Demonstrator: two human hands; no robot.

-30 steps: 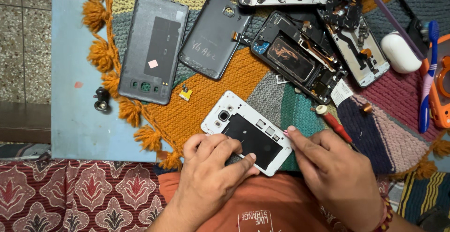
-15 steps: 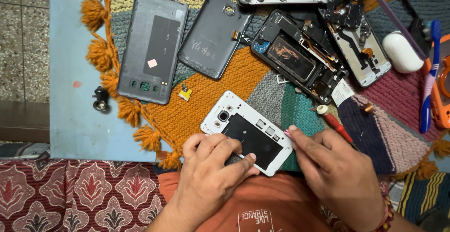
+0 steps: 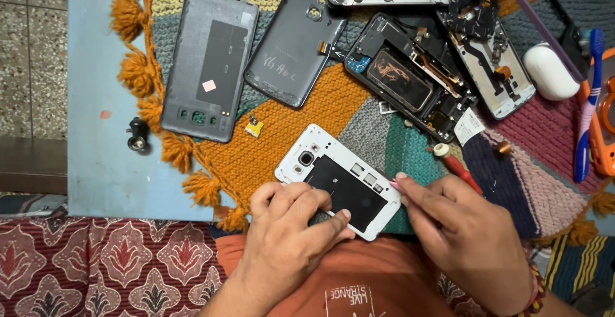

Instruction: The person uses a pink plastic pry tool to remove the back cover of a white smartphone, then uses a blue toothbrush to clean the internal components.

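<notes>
Near the front edge of the tabletop, your left hand (image 3: 288, 240) fingers hold the white phone (image 3: 339, 189) down while your right hand (image 3: 471, 240) fingers pinch a thin tool against its side, so pry slowly.

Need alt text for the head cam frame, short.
Two bare hands work on a white phone frame with its back removed, on a multicoloured knitted mat: the left hand grips its near end, the right hand touches its right edge. Beyond lie two grey back covers, an opened black phone and a red-handled screwdriver.
</notes>
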